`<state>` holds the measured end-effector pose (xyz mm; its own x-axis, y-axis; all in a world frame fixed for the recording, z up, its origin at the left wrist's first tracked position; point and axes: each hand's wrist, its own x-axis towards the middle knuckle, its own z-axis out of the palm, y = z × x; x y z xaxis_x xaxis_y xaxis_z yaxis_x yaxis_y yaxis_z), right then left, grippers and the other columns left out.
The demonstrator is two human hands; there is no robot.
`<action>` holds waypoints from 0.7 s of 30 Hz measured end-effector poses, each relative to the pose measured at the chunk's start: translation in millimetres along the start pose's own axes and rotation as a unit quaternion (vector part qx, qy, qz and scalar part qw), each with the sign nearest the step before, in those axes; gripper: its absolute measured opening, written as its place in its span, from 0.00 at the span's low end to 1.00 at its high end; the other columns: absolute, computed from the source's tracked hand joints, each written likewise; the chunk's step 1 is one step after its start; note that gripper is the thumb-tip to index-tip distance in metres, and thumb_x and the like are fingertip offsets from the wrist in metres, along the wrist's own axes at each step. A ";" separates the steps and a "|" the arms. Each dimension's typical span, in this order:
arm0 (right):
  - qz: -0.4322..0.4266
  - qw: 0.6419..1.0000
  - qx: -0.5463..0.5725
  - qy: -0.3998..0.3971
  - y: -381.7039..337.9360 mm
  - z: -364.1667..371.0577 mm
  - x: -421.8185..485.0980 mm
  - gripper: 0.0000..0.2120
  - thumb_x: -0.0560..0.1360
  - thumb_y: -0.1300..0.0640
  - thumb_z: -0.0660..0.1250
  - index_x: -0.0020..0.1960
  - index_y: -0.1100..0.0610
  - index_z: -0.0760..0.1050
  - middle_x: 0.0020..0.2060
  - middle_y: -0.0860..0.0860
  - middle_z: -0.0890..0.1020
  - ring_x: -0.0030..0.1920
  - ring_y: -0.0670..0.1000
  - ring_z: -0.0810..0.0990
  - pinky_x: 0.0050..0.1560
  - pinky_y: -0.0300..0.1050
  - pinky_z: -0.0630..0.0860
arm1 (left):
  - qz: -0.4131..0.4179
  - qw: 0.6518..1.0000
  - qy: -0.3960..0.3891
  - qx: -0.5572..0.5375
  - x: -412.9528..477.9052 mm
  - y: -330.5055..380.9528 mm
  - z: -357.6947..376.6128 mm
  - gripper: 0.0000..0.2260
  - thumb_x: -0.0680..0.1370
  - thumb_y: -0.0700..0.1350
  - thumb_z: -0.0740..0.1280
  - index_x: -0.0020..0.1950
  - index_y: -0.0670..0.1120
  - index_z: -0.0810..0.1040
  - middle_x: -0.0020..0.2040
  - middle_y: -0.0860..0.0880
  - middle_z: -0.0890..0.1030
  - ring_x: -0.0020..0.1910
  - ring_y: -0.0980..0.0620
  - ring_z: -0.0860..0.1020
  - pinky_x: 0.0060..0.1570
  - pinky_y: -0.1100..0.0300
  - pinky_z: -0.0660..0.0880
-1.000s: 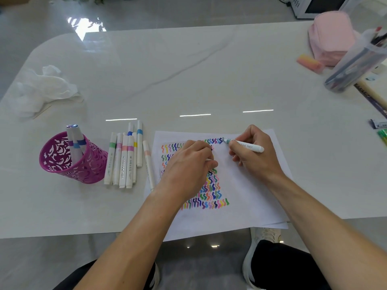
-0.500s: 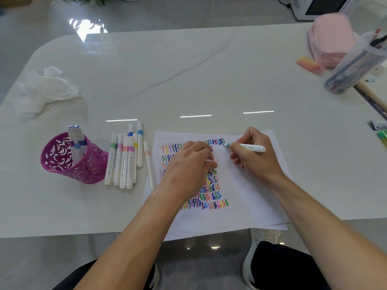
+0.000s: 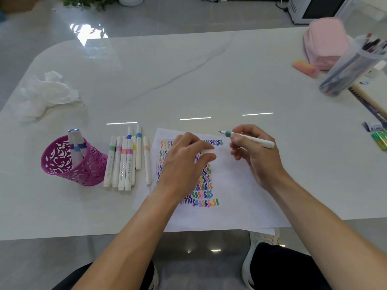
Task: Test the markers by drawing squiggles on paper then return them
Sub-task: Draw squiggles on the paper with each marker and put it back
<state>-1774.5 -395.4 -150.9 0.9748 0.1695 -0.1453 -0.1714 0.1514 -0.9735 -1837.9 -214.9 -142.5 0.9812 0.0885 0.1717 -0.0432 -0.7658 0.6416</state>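
— Where is the marker (image 3: 249,139) being tested?

— In the right hand (image 3: 258,158). The thumb and curled fingers pinch its white barrel near the green band, and the uncapped tip points left, close to the far edge of the paper (image 3: 240,195). The tip sits near the last green mark in the top row of squiggles (image 3: 204,185), but I cannot tell whether it touches the sheet.

— And the left hand (image 3: 184,164)?

— It rests on the paper over the coloured rows, fingers curled, pinching a small white cap (image 3: 208,151) between thumb and fingertips.

— Where are the others?

— A bunch of capped markers (image 3: 123,162) lies side by side on the surface (image 3: 188,70), just left of the paper, each with a coloured band. One thinner marker lies nearest the sheet's edge. To their left stands a purple cut-out cup (image 3: 62,166), touching the bunch, with two blue-banded markers (image 3: 76,147) upright inside.

— Anything else on the surface?

— A crumpled white tissue (image 3: 46,91) at the far left. At the far right, a pink pouch (image 3: 324,42) and a clear tub of pens (image 3: 351,68), well apart from the paper.
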 end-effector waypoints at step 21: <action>-0.026 0.997 -0.063 -0.024 0.6 14.1 -11.5 0.05 0.76 0.56 0.68 0.48 0.56 0.82 0.35 0.54 0.84 0.35 0.54 0.82 0.34 0.43 0.78 | -0.141 0.976 -0.050 -0.157 3.5 3.7 -9.1 0.09 0.80 0.46 0.69 0.59 0.55 0.85 0.43 0.55 0.84 0.42 0.54 0.80 0.44 0.62 0.75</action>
<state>-1787.9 -383.5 -147.3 0.9733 0.2114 -0.0893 -0.0995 0.0380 -0.9943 -1836.4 -211.6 -132.8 0.9752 0.1926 -0.1090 0.1914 -0.4864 0.8525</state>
